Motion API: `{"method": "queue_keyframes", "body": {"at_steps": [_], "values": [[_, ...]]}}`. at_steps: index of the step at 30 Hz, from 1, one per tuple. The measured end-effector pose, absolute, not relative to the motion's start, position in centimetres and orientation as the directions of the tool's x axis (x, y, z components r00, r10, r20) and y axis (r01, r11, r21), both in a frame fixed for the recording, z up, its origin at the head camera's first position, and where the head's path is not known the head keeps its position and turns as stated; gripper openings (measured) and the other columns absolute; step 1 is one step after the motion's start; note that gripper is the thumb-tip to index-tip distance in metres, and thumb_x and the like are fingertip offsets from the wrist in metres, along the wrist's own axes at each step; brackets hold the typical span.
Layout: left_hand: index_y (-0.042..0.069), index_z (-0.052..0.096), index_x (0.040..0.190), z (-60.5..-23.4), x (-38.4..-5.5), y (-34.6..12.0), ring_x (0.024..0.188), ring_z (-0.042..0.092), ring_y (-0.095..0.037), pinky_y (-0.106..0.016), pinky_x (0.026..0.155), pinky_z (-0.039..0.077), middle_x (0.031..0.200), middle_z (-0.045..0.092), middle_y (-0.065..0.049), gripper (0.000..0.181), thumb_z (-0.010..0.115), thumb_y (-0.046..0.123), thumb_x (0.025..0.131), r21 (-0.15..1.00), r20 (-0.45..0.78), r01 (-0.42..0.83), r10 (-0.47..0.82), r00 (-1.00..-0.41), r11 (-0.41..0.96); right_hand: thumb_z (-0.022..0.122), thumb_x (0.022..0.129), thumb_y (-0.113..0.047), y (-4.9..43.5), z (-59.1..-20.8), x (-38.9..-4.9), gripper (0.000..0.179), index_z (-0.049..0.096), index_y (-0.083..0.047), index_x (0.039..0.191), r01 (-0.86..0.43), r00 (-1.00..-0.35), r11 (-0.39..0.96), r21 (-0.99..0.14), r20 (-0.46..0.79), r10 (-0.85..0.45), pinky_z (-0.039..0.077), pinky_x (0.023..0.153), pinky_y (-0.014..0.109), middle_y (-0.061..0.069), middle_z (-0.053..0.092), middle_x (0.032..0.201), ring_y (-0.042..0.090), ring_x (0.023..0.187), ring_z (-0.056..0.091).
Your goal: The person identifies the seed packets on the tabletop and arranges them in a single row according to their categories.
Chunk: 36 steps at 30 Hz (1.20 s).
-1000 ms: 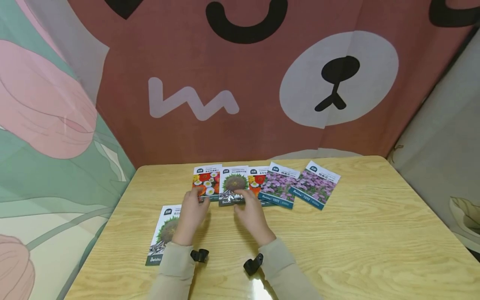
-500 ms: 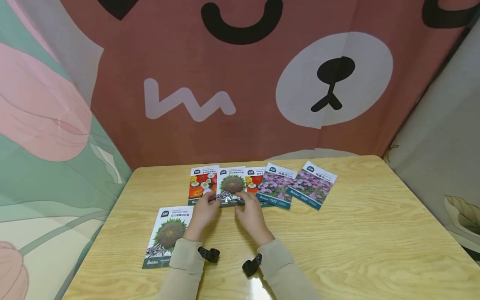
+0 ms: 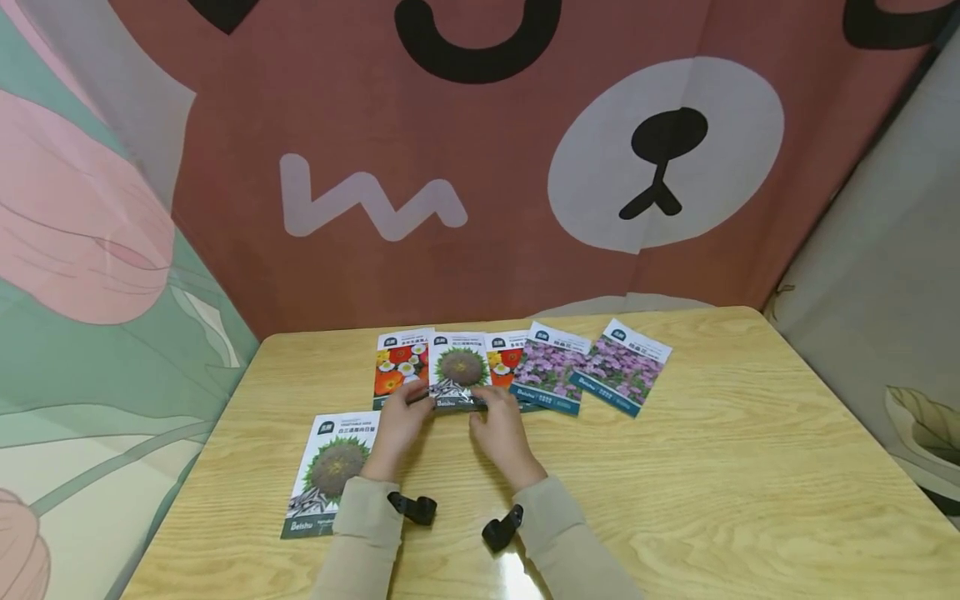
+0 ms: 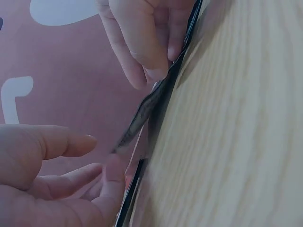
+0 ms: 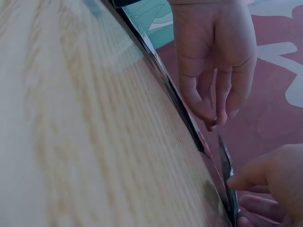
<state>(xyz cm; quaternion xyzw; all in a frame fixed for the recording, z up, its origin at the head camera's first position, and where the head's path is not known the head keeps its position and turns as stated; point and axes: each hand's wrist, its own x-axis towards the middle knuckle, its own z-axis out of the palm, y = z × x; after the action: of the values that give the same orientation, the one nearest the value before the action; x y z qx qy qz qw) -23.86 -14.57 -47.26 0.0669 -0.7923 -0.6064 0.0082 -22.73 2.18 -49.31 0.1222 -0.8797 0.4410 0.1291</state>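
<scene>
A seed packet with a sunflower head lies in the back row on the table, its lower edge lifted. My right hand pinches that lower edge near its right corner; the right wrist view shows the thumb on it. At the packet's left corner is my left hand, thumb and index finger apart in the left wrist view, fingertips close to the corner. Whether they touch it is unclear. Left of this packet lies a red-and-white flower packet; another flower packet is partly covered on its right.
Two purple-flower packets lie tilted at the right of the row, overlapping. A second sunflower packet lies at the front left, partly behind the left hand and sleeve. A printed curtain hangs behind the wooden table.
My left hand has moved right, from the red-and-white flower packet to the left corner of the middle sunflower packet. The right hand stays at that packet's lower edge.
</scene>
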Motion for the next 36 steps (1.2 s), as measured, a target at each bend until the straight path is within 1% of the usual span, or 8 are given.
{"method": "queue_keyframes", "body": {"at_steps": [7,15,20,25,29,31,34,36], "values": [[-0.010,0.052,0.140,-46.9,-23.7,-14.5,0.117,0.061,-0.034,-0.037,0.090,0.057,0.130,0.061,-0.028,0.040,0.056,0.002,0.101,0.978,-0.097,-0.118,-0.126,-0.987,0.172,0.071,0.085,0.006,2.1,-49.5,-22.8,0.028,0.072,0.005,0.113,-0.331,-0.934,0.572,-0.750,0.345,-0.089,0.050,0.095,0.055,0.024,0.065,0.120,0.044,0.112,0.057],[-0.013,0.051,0.138,-46.9,-23.3,-14.5,0.087,0.066,-0.016,-0.032,0.080,0.060,0.114,0.061,-0.024,0.041,0.057,-0.002,0.100,0.993,-0.097,-0.105,-0.116,-0.989,0.062,0.072,0.085,0.005,2.1,-49.2,-22.6,0.025,0.074,0.003,0.109,-0.329,-0.934,0.560,-0.760,0.349,-0.075,0.050,0.095,0.054,0.022,0.066,0.118,0.042,0.110,0.058],[-0.013,0.045,0.143,-46.8,-23.1,-14.9,0.082,0.063,-0.013,-0.033,0.080,0.061,0.110,0.058,-0.020,0.045,0.053,-0.006,0.099,0.994,-0.107,-0.108,-0.066,-0.992,0.012,0.073,0.084,0.005,2.1,-49.2,-22.5,0.027,0.074,0.002,0.110,-0.332,-0.934,0.547,-0.769,0.350,-0.076,0.050,0.096,0.055,0.021,0.066,0.118,0.042,0.111,0.059],[-0.008,0.045,0.145,-46.1,-23.0,-15.4,0.090,0.063,-0.018,-0.032,0.081,0.060,0.114,0.053,-0.019,0.049,0.053,-0.006,0.097,0.992,-0.121,-0.123,-0.064,-0.991,0.038,0.073,0.083,0.003,1.9,-49.3,-22.5,0.030,0.073,0.002,0.113,-0.354,-0.929,0.521,-0.776,0.354,-0.105,0.050,0.098,0.053,0.020,0.066,0.118,0.040,0.113,0.060],[-0.007,0.043,0.146,-45.4,-22.7,-16.0,0.108,0.059,-0.030,-0.033,0.082,0.060,0.128,0.049,-0.026,0.050,0.052,-0.004,0.097,0.990,-0.116,-0.120,-0.059,-0.991,0.076,0.073,0.084,-0.002,1.8,-49.2,-22.5,0.034,0.071,0.001,0.118,-0.366,-0.929,0.498,-0.786,0.344,-0.139,0.048,0.101,0.053,0.021,0.064,0.122,0.039,0.116,0.059],[-0.008,0.042,0.146,-45.0,-22.5,-16.3,0.116,0.056,-0.036,-0.035,0.084,0.060,0.135,0.047,-0.030,0.050,0.051,-0.003,0.097,0.990,-0.112,-0.115,-0.044,-0.993,0.082,0.072,0.085,-0.005,1.7,-49.0,-22.4,0.038,0.069,0.000,0.123,-0.356,-0.934,0.476,-0.804,0.325,-0.150,0.048,0.102,0.053,0.021,0.062,0.126,0.038,0.118,0.059],[-0.006,0.041,0.147,-44.3,-22.2,-16.9,0.124,0.054,-0.040,-0.037,0.087,0.059,0.141,0.047,-0.032,0.050,0.051,-0.002,0.098,0.989,-0.110,-0.111,-0.009,-0.994,0.100,0.070,0.089,-0.010,1.7,-48.6,-22.2,0.043,0.066,-0.003,0.131,-0.317,-0.948,0.433,-0.844,0.278,-0.152,0.048,0.101,0.053,0.021,0.058,0.133,0.036,0.119,0.057],[-0.006,0.041,0.147,-44.0,-22.0,-17.3,0.127,0.052,-0.041,-0.041,0.090,0.058,0.143,0.046,-0.032,0.049,0.050,-0.001,0.099,0.988,-0.106,-0.103,0.021,-0.994,0.117,0.068,0.091,-0.012,1.7,-48.2,-22.2,0.045,0.063,-0.003,0.134,-0.284,-0.958,0.398,-0.872,0.246,-0.146,0.050,0.096,0.053,0.021,0.054,0.137,0.036,0.114,0.058]]}}
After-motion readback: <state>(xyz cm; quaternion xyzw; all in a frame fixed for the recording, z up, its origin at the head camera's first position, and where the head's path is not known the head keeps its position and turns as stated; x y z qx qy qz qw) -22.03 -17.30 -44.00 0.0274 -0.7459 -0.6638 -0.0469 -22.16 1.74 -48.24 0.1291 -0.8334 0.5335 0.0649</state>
